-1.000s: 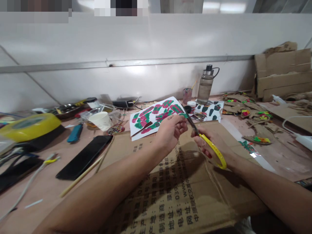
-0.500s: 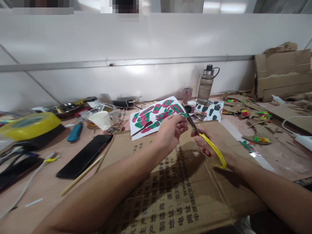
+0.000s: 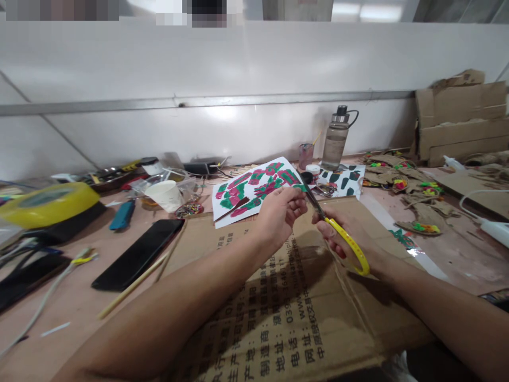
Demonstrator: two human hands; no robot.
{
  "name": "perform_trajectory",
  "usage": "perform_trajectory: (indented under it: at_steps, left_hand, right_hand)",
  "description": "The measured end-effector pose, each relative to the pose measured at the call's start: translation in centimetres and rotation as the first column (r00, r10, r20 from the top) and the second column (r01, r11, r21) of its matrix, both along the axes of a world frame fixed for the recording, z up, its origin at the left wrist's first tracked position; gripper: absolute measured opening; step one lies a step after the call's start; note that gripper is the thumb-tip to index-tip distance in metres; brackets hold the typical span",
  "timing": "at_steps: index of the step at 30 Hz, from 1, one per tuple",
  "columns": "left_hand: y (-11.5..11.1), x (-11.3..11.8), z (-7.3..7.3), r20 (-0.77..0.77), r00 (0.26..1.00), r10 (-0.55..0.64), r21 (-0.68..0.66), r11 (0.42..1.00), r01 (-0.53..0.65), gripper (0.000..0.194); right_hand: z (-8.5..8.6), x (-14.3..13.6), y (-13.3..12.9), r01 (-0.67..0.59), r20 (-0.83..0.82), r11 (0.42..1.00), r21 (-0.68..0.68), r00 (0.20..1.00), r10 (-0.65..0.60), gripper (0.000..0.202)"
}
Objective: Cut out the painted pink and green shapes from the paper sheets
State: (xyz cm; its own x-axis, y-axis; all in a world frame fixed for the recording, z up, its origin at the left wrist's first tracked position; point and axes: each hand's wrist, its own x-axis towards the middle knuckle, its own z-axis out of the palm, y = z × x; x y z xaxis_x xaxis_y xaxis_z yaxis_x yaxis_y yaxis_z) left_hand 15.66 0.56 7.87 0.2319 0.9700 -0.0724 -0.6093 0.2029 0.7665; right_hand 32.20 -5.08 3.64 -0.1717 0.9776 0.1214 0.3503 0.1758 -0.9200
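My left hand (image 3: 281, 212) is closed in a pinch on painted paper, and a green painted part shows at its fingertips. The white paper sheet (image 3: 218, 216), covered in green and magenta painted shapes, spreads out to the left of these fingers. A dark pointed gap or mark lies near its lower left edge. My right hand (image 3: 338, 233) grips scissors (image 3: 348, 239) by their yellow handles. The metal blades point up and left, beside the green paper at my left fingertips. Whether the blades are parted is hard to see. Both hands are above a flattened cardboard sheet (image 3: 254, 297) with printed characters.
Left of the cardboard lie a black phone (image 3: 139, 254), a wooden stick (image 3: 131, 286) and a yellow tape roll (image 3: 51, 204). Behind stand a paper cup (image 3: 165, 195) and a water bottle (image 3: 334, 140). Decorated brown pieces (image 3: 423, 228) lie to the right, near stacked cardboard (image 3: 461, 119).
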Motion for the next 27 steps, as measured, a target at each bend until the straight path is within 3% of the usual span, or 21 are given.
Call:
perform_trajectory:
  at_steps: [7, 13, 19, 22, 24, 27]
  left_hand:
    - [-0.1, 0.0, 0.1, 0.009, 1.0, -0.006, -0.003, 1.0, 0.006, 0.021]
    - [0.1, 0.0, -0.2, 0.026, 1.0, -0.013, 0.011, 1.0, 0.012, 0.021]
    - [0.1, 0.1, -0.1, 0.01, 1.0, -0.01, 0.004, 1.0, 0.01, 0.02]
    - [0.2, 0.0, 0.1, -0.006, 1.0, 0.008, 0.016, 1.0, -0.008, 0.019]
    - [0.4, -0.3, 0.2, -0.023, 0.999, 0.034, 0.057, 0.998, -0.033, 0.021]
    - [0.8, -0.7, 0.2, -0.072, 0.995, 0.065, 0.14, 0.989, -0.055, 0.023]
  right_hand:
    - [-0.5, 0.2, 0.4, 0.008, -0.05, 1.0, -0.023, 0.999, -0.009, 0.036]
    - [-0.2, -0.3, 0.0, -0.033, -0.196, 0.989, -0.146, 0.981, 0.004, 0.043]
    - [0.3, -0.7, -0.5, 0.018, -0.144, 0.998, -0.061, 0.989, -0.026, 0.048]
    - [0.1, -0.8, -0.2, 0.027, -0.194, 0.989, -0.142, 0.98, -0.055, 0.052]
    - [-0.1, -0.6, 0.0, 0.022, -0.206, 0.983, -0.183, 0.977, -0.06, 0.05]
    - [-0.1, -0.1, 0.5, 0.026, -0.127, 0.994, -0.105, 0.991, -0.039, 0.046]
